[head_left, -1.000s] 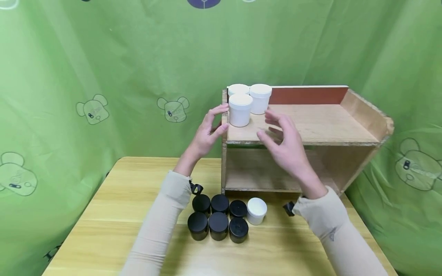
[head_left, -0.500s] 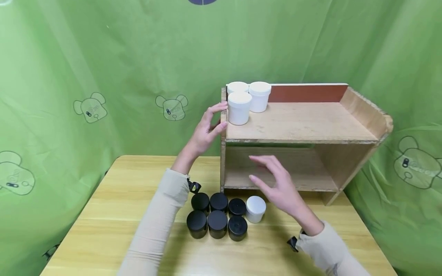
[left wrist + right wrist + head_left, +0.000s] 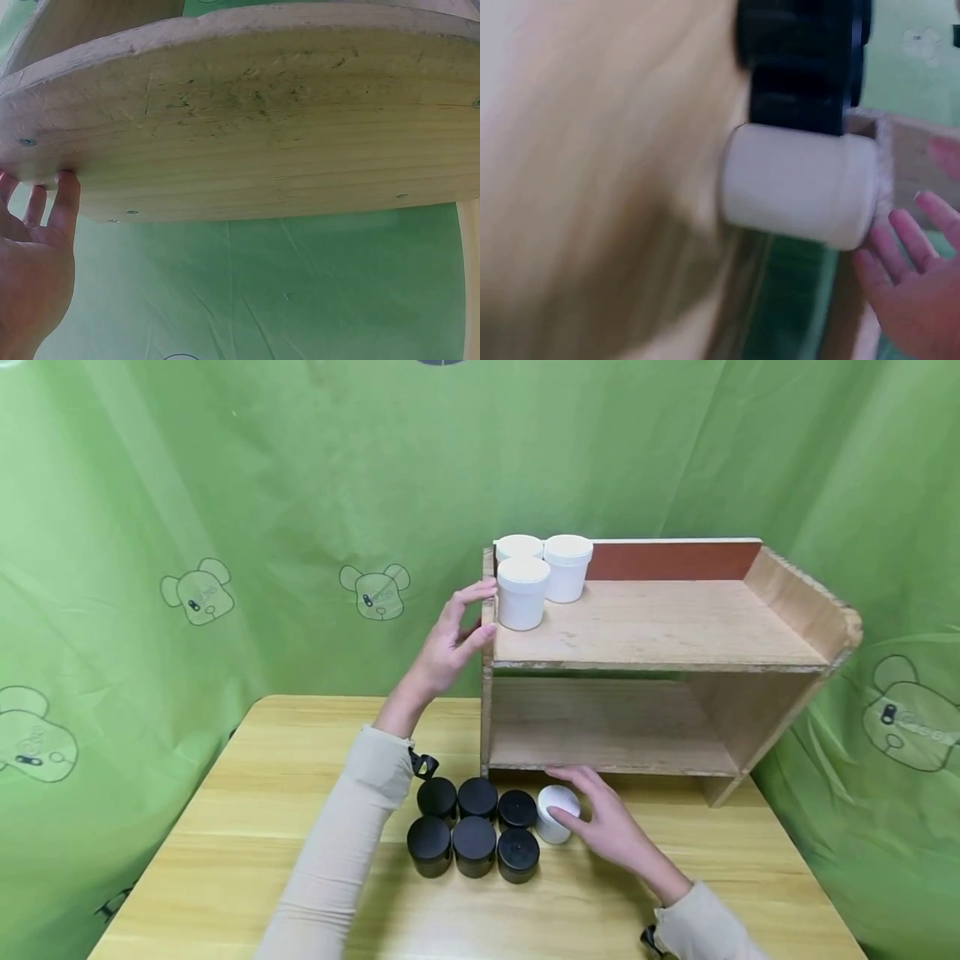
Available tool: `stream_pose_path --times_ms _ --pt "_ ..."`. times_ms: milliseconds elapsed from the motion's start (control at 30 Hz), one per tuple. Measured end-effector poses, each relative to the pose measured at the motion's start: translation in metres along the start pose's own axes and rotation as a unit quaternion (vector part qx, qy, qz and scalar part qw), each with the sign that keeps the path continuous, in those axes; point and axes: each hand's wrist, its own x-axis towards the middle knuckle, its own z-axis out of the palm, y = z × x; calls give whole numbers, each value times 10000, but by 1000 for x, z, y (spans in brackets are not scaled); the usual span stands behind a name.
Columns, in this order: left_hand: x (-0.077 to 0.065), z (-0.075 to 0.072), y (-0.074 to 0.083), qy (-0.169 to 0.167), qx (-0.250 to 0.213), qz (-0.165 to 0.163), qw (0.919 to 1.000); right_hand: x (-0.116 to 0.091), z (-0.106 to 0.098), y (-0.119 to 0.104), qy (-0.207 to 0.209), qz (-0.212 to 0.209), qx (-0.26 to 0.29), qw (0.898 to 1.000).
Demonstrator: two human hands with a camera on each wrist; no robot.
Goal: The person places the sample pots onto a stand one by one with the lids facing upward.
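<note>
Right hand, grip apart, close over white jar, upright on surface beside black jars. Left hand, grip apart, touching left side of wooden shelf unit.

The left hand is raised, thumb apart from fingers; the right hand reaches lower, likewise spread.

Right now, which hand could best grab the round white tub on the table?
Probably the right hand. It hovers close to the round white tub, fingers spread, while the left hand is up at the wooden shelf.
</note>
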Motion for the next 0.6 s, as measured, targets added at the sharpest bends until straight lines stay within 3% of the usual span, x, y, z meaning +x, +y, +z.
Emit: stream_pose_path --times_ms 367,600 --pt "-1 1 -1 34 -68 14 10000 -12 13 27 -843 701 585 9922" --pt "0 1 -1 40 26 2 10000 -12 15 32 -910 865 572 9904"
